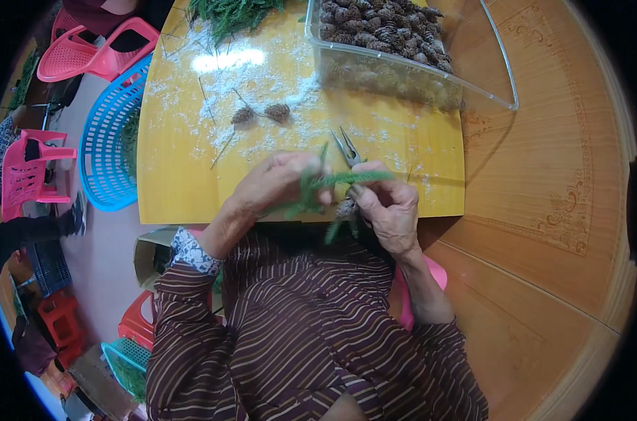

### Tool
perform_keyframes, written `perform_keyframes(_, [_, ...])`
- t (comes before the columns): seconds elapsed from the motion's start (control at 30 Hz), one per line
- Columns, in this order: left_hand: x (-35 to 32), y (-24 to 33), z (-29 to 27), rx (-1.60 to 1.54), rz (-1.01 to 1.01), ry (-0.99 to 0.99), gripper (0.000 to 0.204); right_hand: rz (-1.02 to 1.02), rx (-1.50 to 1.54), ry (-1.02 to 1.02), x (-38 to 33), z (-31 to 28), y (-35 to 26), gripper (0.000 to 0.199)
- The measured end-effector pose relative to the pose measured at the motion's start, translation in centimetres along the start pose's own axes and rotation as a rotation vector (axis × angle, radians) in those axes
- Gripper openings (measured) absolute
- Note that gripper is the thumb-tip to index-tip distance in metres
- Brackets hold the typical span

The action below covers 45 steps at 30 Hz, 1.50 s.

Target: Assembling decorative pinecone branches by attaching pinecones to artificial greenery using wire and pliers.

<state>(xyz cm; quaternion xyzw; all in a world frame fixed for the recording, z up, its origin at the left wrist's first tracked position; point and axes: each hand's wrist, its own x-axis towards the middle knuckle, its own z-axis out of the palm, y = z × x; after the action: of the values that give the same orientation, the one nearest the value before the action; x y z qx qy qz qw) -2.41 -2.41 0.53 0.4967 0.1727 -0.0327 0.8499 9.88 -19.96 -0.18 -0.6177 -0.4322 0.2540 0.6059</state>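
Note:
Near the table's front edge, my left hand (283, 181) is curled closed at blurred green artificial pine sprigs (308, 191). My right hand (390, 214) pinches a green sprig (364, 177) between thumb and fingers, with a brown pine cone (346, 208) hanging just under the thumb. Grey needle-nose pliers (348, 147) point away from me beside the right fingers. Their handles are mostly hidden, so I cannot tell whether that hand also holds them. Farther back, two wired pine cones (278, 112) lie on the yellow table (171, 161).
A clear plastic bin (388, 77) of pine cones stands at the back right, its lid edge slanting right. White flakes and thin wires litter the table. Green sprigs (235, 15) lie at the back. A blue basket (108, 154) and pink chairs (34, 172) are on the left.

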Motion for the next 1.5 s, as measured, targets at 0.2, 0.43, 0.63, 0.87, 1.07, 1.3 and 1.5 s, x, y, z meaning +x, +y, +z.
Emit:
perform_keyframes(0.2, [0.5, -1.0, -0.1, -0.347, 0.225, 0.014, 0.034, 0.408, 0.676, 0.284, -0.3, 0.1, -0.8, 0.011])
perform_keyframes(0.43, [0.0, -0.7, 1.3, 0.299, 0.35, 0.2, 0.021, 0.412, 0.833, 0.34, -0.3, 0.0, -0.3, 0.013])
perform_keyframes(0.63, [0.6, -1.4, 0.7, 0.02, 0.255, 0.111, 0.019, 0.451, 0.86, 0.319, -0.1, -0.1, -1.3, 0.013])
perform_keyframes(0.87, [0.8, -1.7, 1.0, -0.155, 0.213, 0.088, 0.02, 0.374, 0.791, 0.363, -0.4, 0.0, -0.5, 0.011])
perform_keyframes(1.07, [0.7, -0.9, 0.4, -0.071, 0.176, 0.122, 0.019, -0.051, 0.248, 0.525, 0.3, -0.2, -0.8, 0.01])
perform_keyframes(1.3, [0.1, -0.4, 0.3, 0.026, 0.056, 0.013, 0.029, 0.3, 0.247, 0.166, 0.3, -0.1, -1.2, 0.011])
perform_keyframes(1.5, [0.3, -1.1, 0.2, -0.264, 0.187, -0.14, 0.049, 0.402, 0.415, 0.185, -0.2, -0.3, -0.5, 0.01])
